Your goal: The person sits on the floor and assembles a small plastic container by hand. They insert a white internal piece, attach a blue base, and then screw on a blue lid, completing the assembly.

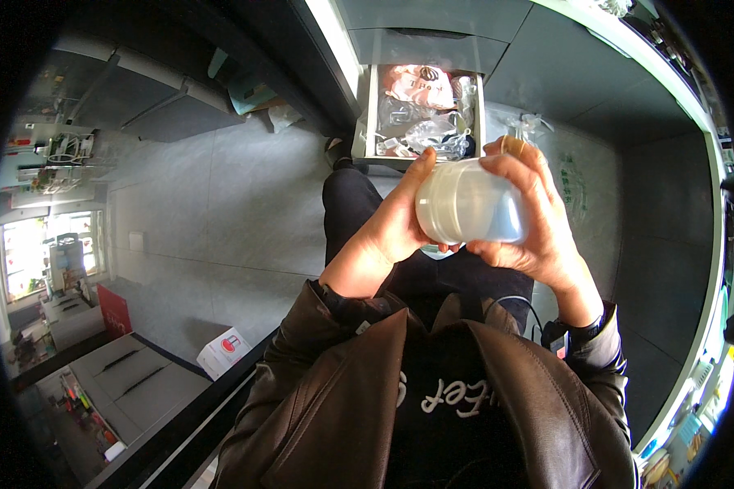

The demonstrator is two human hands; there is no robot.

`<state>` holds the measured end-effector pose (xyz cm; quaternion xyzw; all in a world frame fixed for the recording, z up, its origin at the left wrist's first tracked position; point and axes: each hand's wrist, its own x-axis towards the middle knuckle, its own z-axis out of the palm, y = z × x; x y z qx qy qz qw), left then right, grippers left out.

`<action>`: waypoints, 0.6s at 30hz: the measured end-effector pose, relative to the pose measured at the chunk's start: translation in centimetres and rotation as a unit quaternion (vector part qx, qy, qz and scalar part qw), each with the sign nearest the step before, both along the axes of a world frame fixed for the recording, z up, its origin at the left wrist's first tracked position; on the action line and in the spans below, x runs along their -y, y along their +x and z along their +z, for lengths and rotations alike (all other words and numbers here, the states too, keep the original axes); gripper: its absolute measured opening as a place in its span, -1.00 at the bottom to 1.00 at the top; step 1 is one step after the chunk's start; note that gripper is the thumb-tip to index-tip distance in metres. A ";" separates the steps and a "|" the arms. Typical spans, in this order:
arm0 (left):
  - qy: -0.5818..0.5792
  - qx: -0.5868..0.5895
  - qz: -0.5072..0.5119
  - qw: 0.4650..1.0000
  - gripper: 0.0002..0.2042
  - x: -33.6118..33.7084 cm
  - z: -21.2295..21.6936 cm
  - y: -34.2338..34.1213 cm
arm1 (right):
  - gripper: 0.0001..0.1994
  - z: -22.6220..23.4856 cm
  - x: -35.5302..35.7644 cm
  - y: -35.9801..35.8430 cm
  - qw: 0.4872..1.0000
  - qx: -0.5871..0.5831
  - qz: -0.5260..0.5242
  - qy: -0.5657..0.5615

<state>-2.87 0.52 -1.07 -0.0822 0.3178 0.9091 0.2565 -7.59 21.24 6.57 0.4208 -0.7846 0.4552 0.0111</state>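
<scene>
A round translucent plastic jar (477, 200) is held on its side in front of my lap, its cream-coloured lid end (442, 204) facing left. Something pale blue shows through the wall at its right end. My left hand (393, 222) is closed round the lid end, its thumb on top and its other fingertips underneath. Around the other end, my right hand (542, 224) grips the body with the fingers over the top and the thumb below. Just beyond both hands stands a pulled-out drawer (372, 114).
The drawer holds a pink bag (420, 85) and several clear plastic packages (432, 130). Grey cabinets (579, 73) line the far right. Clear plastic packaging (530, 125) lies on the floor right of the drawer. A white box (224, 352) stands at the lower left.
</scene>
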 end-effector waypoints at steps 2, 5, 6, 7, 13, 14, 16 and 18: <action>-0.011 -0.044 -0.020 0.999 -0.22 0.4 0.0 0.2 | -0.12 -0.7 -0.2 -0.6 1.000 0.002 -0.021 -0.017; -0.033 -0.107 -0.025 0.993 -0.13 0.6 -0.3 0.7 | -0.07 -1.6 -0.3 -0.9 0.995 0.077 -0.055 -0.041; -0.032 -0.134 -0.029 0.990 -0.10 0.6 -0.4 0.7 | -0.07 -1.7 -0.4 -0.9 0.991 0.102 -0.066 -0.055; -0.033 -0.140 -0.051 0.988 -0.01 0.8 -0.6 0.5 | -0.07 -1.9 -0.3 -0.8 0.983 0.151 -0.064 -0.084; -0.151 -0.123 0.015 0.981 -0.12 0.3 -0.1 0.1 | 0.03 -2.8 0.0 -0.1 0.957 0.257 -0.085 -0.103; -0.153 -0.091 0.009 0.984 -0.17 0.2 0.1 0.2 | 0.03 -2.9 0.0 -0.2 0.966 0.231 -0.080 -0.087; -0.152 -0.036 0.001 0.988 -0.24 0.0 0.5 0.4 | 0.04 -3.3 -0.3 -0.5 0.981 0.174 -0.064 -0.055; -0.137 -0.025 -0.009 0.990 -0.28 0.0 0.6 0.1 | 0.05 -3.7 -0.3 -0.5 0.985 0.152 -0.069 -0.042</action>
